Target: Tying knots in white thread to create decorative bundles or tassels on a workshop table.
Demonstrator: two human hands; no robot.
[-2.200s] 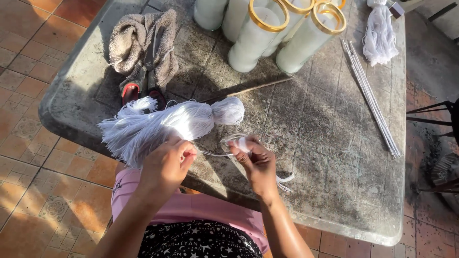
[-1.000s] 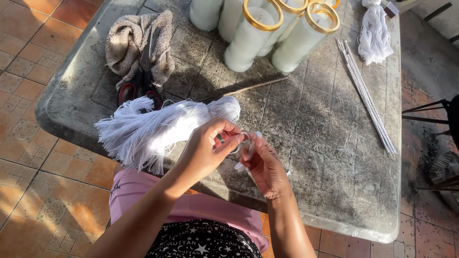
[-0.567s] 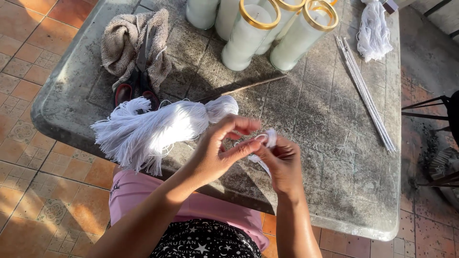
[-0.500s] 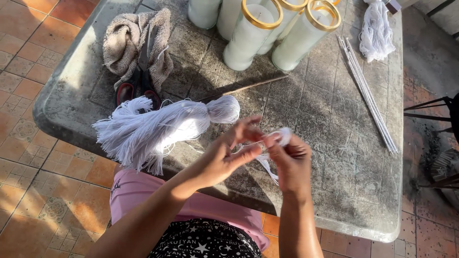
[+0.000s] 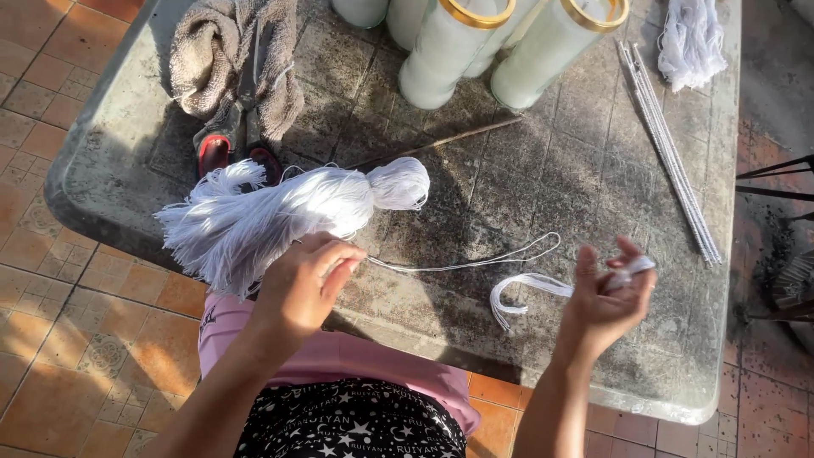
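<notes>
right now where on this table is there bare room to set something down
Bare stone lies between the white strands and the thin rods, and at the table's near right corner. It is crowded around the jars, towel and tassel.

My left hand [image 5: 301, 284] rests on the white thread tassel [image 5: 280, 208] on the bench [image 5: 543, 170]. Right of the tassel, my right hand's [image 5: 604, 297] fingers [image 5: 626, 254] pinch a white thread strand [image 5: 530, 288], raised.
</notes>
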